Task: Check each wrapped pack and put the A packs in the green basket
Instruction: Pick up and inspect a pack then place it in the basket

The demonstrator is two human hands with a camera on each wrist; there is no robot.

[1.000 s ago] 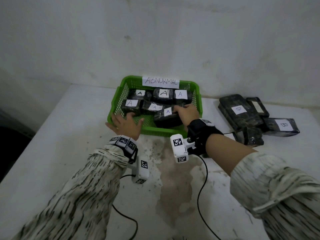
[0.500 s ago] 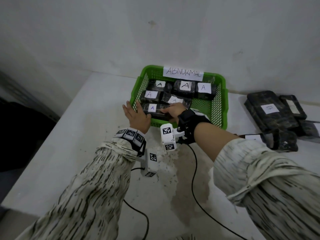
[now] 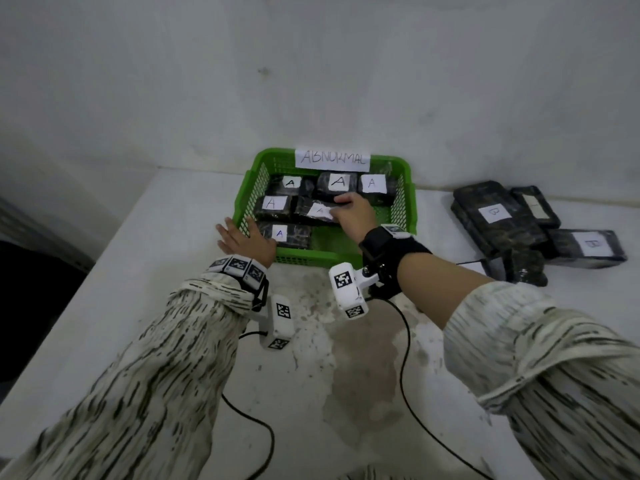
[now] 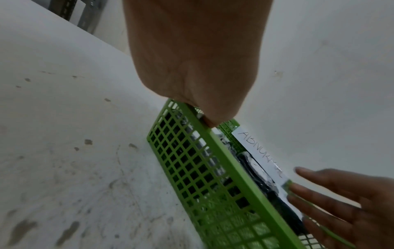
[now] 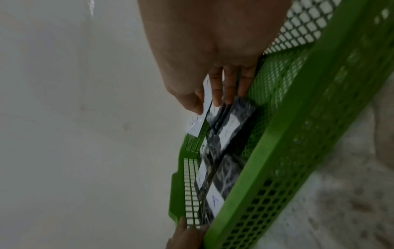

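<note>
The green basket [image 3: 311, 256] labelled ABNORMAL stands at the back of the white table and holds several black wrapped packs with white A labels. One A pack [image 3: 289, 234] lies in its near-left corner. My right hand [image 3: 353, 213] reaches into the basket, its straight fingers touching the middle A pack [image 3: 311, 212]. In the right wrist view the right hand's fingers [image 5: 226, 87] point at the packs [image 5: 230, 128]. My left hand [image 3: 242, 237] rests flat on the basket's near-left corner, fingers spread; its palm [image 4: 202, 75] sits on the rim [image 4: 234, 168].
Black packs lie on the table right of the basket, two showing B labels [image 3: 493, 213] [image 3: 592, 244]. A wall rises just behind the basket. The table's left edge [image 3: 104, 244] drops to a dark floor. Two cables [image 3: 403, 358] trail over the stained tabletop.
My right hand set the A pack it held into the basket's near-left corner, let go, and moved back onto the middle pack. The left hand stayed at the corner.
</note>
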